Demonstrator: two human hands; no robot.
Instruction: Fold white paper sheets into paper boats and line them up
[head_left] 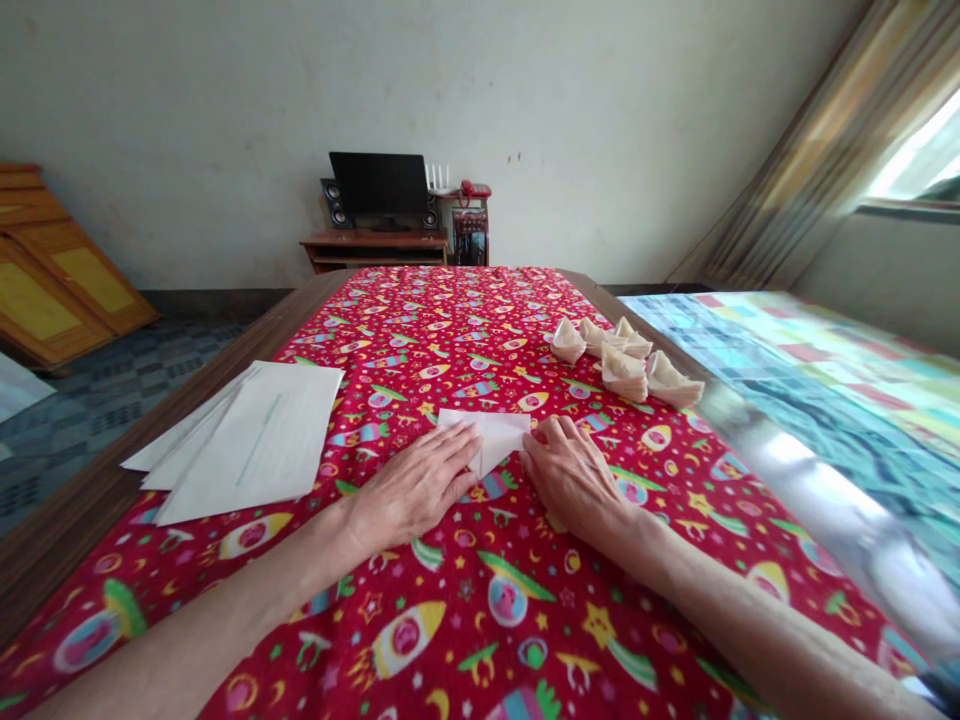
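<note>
A folded sheet of white paper (496,436) lies on the red patterned cloth, its upper edge straight and its lower part narrowing to a point. My left hand (421,478) rests flat over the paper's left side, fingers stretched out and pressing it down. At the paper's right corner, my right hand (571,468) is closed, with curled fingers and thumb gripping the edge. The fingertips of that hand are partly hidden. To the left lies a fanned stack of paper sheets (289,440). Several folded paper boats (624,374) stand nested in groups at the right.
The red cloth (480,330) covers a long brown table (255,350). Beyond its far end are a monitor (379,184), speakers and a red telephone (474,189). A bed with a coloured cover (817,400) is on the right, a wooden cabinet (71,280) on the left.
</note>
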